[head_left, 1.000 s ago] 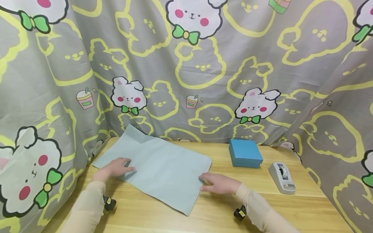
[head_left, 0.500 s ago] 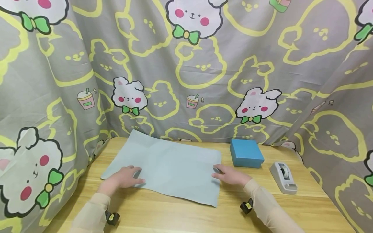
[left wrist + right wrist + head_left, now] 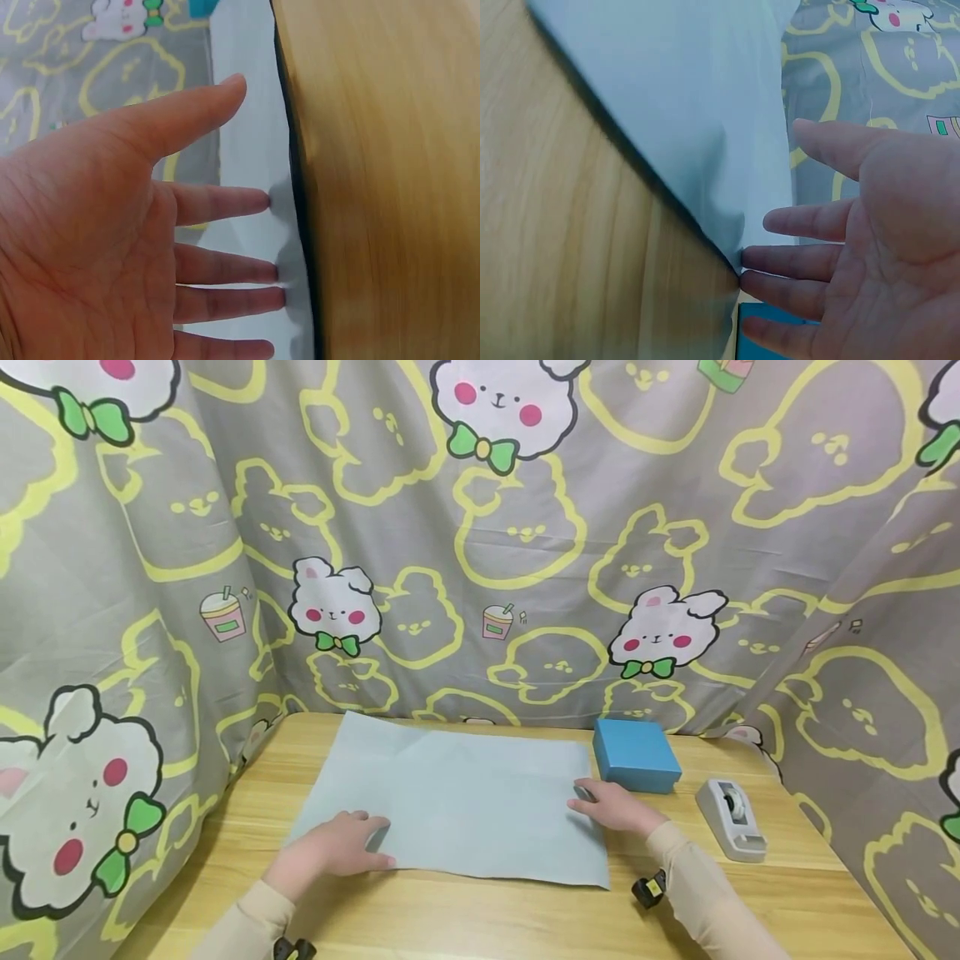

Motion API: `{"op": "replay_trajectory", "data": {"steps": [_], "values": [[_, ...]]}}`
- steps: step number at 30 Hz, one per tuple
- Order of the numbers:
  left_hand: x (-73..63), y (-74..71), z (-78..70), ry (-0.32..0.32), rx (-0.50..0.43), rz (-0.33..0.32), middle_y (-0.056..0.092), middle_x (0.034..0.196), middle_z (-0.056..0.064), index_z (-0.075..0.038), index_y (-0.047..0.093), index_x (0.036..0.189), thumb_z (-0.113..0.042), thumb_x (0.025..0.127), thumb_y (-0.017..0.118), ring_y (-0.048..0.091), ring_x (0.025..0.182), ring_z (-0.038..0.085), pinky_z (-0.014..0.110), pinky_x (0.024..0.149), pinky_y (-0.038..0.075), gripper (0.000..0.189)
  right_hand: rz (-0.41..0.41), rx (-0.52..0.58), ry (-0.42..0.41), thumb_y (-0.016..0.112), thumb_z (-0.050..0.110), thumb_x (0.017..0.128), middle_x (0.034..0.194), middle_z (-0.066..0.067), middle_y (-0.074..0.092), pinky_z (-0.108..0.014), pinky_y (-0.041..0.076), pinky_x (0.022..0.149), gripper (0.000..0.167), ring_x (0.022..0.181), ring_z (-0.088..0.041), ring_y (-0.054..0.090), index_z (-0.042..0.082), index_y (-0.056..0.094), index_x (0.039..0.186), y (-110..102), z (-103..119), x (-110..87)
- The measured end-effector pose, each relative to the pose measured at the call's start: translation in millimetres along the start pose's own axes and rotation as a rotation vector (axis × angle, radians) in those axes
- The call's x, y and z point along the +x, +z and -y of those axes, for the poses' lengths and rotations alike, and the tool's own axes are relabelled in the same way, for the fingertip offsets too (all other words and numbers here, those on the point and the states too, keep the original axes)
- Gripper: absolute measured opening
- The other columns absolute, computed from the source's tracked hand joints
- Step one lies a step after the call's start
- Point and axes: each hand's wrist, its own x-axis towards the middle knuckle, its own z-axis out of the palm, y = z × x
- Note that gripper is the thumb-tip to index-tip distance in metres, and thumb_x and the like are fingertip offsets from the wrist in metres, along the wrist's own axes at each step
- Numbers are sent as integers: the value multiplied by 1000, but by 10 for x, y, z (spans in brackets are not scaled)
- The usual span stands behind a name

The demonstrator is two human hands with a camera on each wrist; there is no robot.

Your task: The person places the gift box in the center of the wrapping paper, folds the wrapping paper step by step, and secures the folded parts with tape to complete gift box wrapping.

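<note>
A pale blue-grey sheet of paper (image 3: 457, 802) lies flat on the wooden table (image 3: 480, 910). My left hand (image 3: 341, 847) rests on the sheet's near left corner with straight fingers (image 3: 225, 270) pressing the paper (image 3: 247, 150). My right hand (image 3: 611, 806) touches the sheet's right edge, fingers (image 3: 780, 259) straight against the paper (image 3: 682, 97). A blue square box (image 3: 636, 754) sits just behind the right hand, and its corner (image 3: 769, 337) shows in the right wrist view.
A grey tape dispenser (image 3: 731, 818) stands at the table's right side. A grey curtain printed with rabbits (image 3: 480, 527) closes in the table at the back and on both sides.
Both hands have turned the sheet so its edges run square with the table, and slid it to the right. The right hand has moved back toward the blue box.
</note>
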Motion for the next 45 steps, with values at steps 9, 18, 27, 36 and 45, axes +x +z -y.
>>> {"op": "replay_trajectory", "data": {"steps": [9,18,27,36,45], "values": [[-34,-50,-102,21,-8,8,53,136,26,-7,55,135,-51,83,70,50,125,47,64,101,40,69,-12,6,9,53,38,99,144,-27,47,-57,38,107,62,134,-46,42,-6,44,141,0,-45,-35],[45,-288,14,66,-32,-45,54,135,26,-1,53,135,-40,89,67,50,126,45,58,104,40,63,-10,17,-69,56,34,98,143,-24,49,-57,37,108,56,134,-44,43,-3,48,139,13,64,-201],[175,-291,140,76,-82,9,53,136,28,5,52,134,-34,91,66,46,130,47,58,108,36,61,82,40,-144,57,33,98,139,-25,52,-60,36,107,52,132,-46,44,-4,52,134,81,78,-328],[152,-204,97,56,-80,-36,53,137,27,2,53,134,-34,90,67,46,130,46,59,107,36,59,61,55,-131,58,33,97,140,-26,50,-60,35,108,53,133,-47,43,-3,51,136,85,36,-357],[63,-492,-138,129,-113,-201,48,143,25,-3,48,140,-37,94,61,44,132,45,57,107,38,59,-31,55,-135,54,35,99,144,-27,45,-61,37,105,57,134,-48,40,-1,45,142,-134,123,-468]]}}
